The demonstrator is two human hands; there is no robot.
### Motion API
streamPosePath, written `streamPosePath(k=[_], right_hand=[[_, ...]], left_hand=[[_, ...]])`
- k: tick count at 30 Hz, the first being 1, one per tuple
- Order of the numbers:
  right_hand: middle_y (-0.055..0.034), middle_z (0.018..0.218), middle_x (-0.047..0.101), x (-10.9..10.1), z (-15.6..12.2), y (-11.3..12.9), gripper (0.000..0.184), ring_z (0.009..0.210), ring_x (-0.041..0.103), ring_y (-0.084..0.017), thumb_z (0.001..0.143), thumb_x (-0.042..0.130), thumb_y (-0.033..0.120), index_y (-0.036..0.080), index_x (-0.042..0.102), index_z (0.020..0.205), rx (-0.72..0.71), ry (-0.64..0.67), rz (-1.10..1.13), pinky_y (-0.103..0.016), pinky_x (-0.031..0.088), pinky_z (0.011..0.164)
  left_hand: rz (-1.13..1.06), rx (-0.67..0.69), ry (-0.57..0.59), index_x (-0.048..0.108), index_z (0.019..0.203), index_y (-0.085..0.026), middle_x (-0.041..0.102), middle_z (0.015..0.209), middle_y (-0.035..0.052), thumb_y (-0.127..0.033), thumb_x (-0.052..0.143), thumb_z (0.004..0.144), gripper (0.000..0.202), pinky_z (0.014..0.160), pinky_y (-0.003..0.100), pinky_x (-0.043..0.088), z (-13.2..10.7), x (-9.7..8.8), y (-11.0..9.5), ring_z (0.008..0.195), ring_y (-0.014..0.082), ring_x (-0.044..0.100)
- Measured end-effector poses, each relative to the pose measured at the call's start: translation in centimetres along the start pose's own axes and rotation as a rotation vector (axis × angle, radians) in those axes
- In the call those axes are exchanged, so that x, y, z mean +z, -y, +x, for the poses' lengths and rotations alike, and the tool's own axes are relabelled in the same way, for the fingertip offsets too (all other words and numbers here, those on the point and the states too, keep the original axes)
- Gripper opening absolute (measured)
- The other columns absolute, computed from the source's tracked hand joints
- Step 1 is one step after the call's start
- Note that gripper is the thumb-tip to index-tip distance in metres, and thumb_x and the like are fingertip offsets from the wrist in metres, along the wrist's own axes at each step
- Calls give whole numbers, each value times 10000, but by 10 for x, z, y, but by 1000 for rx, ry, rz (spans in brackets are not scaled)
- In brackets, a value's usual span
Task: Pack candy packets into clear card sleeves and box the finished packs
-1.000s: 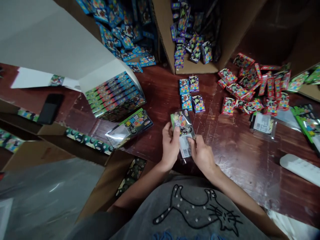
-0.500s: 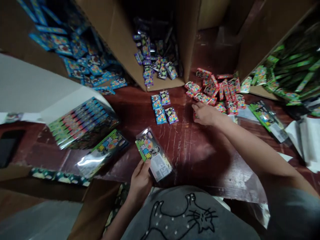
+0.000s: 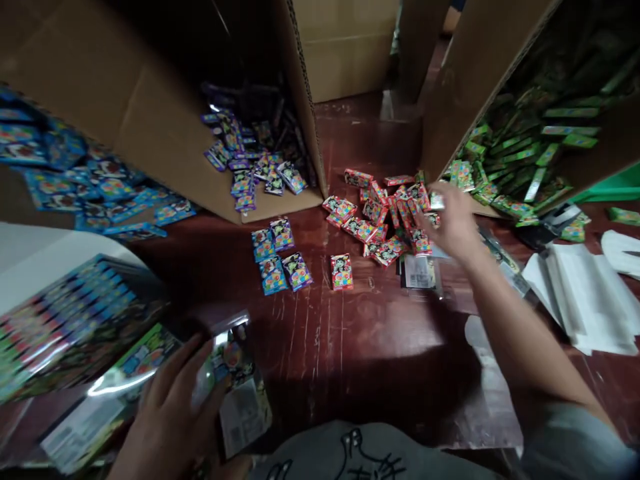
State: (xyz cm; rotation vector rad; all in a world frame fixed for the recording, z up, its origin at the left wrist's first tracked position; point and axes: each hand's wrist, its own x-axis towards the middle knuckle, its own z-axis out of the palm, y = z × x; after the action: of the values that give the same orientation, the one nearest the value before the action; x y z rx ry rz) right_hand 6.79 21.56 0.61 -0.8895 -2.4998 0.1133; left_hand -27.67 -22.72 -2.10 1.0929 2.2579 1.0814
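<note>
My right hand reaches over the right side of a pile of small red boxes, fingers apart and slightly blurred; I see nothing held. Low on the left, my left hand has its fingers at the edge of a clear plastic pack with a printed card and white label. A single red box lies apart on the table. Beside it are two blue boxes and two purple boxes in a small cluster. A similar green-topped pack lies left of my left hand.
Open cartons hold purple boxes, green boxes and blue boxes. A block of wrapped multicoloured boxes stands at left. White papers and a black tape dispenser are at right.
A red box now lies alone beside the blue and purple ones. My right hand has moved to the pile's right side. My left hand has shifted left with the plastic pack; the view has turned.
</note>
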Motion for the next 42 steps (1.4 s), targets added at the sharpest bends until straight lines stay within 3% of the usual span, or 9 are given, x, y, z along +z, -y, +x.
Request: streamPosePath(k=[5,9,12,20,27,31,34,37,42], right_hand=[[-338,1435,624,2,20,-109,627,1378,547,-461,994,566,598,81,732,1308,131,174,-157,-619,424,1032],[-228,1507,626,20,23,-126,576,1403,517,-502,985,508,720,262,763,1222,40,158,-95,-737,403,980],[-187,1407,693,9,16,-118,470,1290,594,-468,972,518,640,277,766,1138,76,123,-29,-731,441,982],[-71,882,693,-18,-64,12,357,761,671,-240,989,563,588,240,618,1052,439,-299,114,-380,568,658],[-55,722,731,31,-135,132,702,473,648,-195,828,515,929,231,580,823,908,289,737,-309,483,438],[-53,596,662,5,-140,112,644,582,692,-273,771,673,882,239,662,737,734,370,339,-394,554,584],[-191,1168,757,-4,-127,92,750,1126,726,-395,824,657,846,208,705,1215,261,316,116,-534,610,916],[-266,1542,522,14,-117,86,956,1435,527,-428,891,666,741,146,417,1597,-109,374,204,-609,507,1143],[-187,1459,530,38,-127,88,977,1351,560,-395,914,726,598,287,234,1699,-145,492,337,-615,518,1129]], left_hand=[[308,473,383,688,1397,-451,469,1686,-26,-501,871,775,650,1303,599,283,111,40,-44,1535,402,452],[414,739,601,636,1467,-414,344,1750,73,-506,947,720,814,1311,674,-12,180,74,-67,1641,434,229],[477,865,679,561,1523,-448,337,1754,62,-546,898,780,822,1300,695,18,199,87,-63,1647,424,219],[718,1014,625,260,1703,-347,91,1804,151,-685,677,929,941,1303,688,90,198,110,-51,1661,420,167],[628,1023,732,288,1696,-306,224,1789,98,-633,618,986,848,1338,646,65,181,134,-75,1666,356,196],[559,1041,761,340,1676,-275,234,1785,108,-596,648,979,827,1350,609,138,158,141,-76,1667,340,199],[491,1075,759,389,1652,-278,273,1775,104,-558,637,998,754,1353,571,195,136,149,-78,1661,317,231],[435,1077,745,449,1616,-269,313,1761,110,-493,640,1007,677,1345,562,250,119,160,-82,1648,306,276],[352,994,770,352,1658,-183,399,1710,177,-484,701,951,844,1323,546,325,90,172,-84,1594,330,388]])
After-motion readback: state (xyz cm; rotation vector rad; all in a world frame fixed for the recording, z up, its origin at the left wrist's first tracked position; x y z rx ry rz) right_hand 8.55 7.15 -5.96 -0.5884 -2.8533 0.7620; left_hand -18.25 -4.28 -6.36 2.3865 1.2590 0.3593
